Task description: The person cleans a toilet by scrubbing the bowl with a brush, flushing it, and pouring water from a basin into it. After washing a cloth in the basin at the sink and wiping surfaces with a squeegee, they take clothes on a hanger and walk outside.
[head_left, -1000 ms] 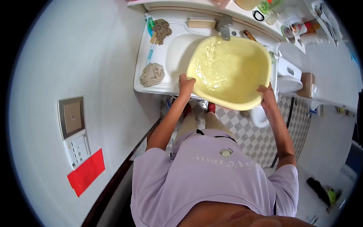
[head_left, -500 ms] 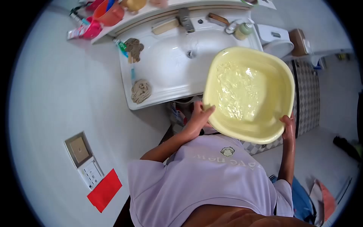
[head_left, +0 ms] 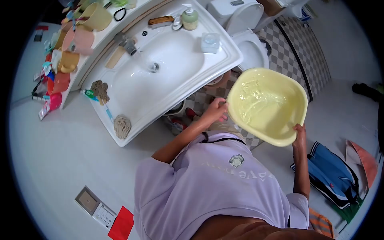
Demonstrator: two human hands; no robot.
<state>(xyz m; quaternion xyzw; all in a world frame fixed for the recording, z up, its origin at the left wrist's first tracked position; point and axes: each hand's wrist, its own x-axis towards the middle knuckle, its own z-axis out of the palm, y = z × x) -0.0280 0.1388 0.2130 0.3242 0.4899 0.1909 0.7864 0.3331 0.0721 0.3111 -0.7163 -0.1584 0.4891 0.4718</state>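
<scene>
Yellow basin (head_left: 291,100), right of frame centre, was gripped by the right hand (head_left: 299,136); whether the left hand (head_left: 215,112) held it was unclear; uneven support seemed likely to spill water.

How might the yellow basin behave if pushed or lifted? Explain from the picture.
The yellow basin probably feels heavier than it looks, since water glints inside. That water would likely slosh if pushed. The basin seems fairly stiff: its outline shows no obvious buckle where the right hand grips it.
</scene>
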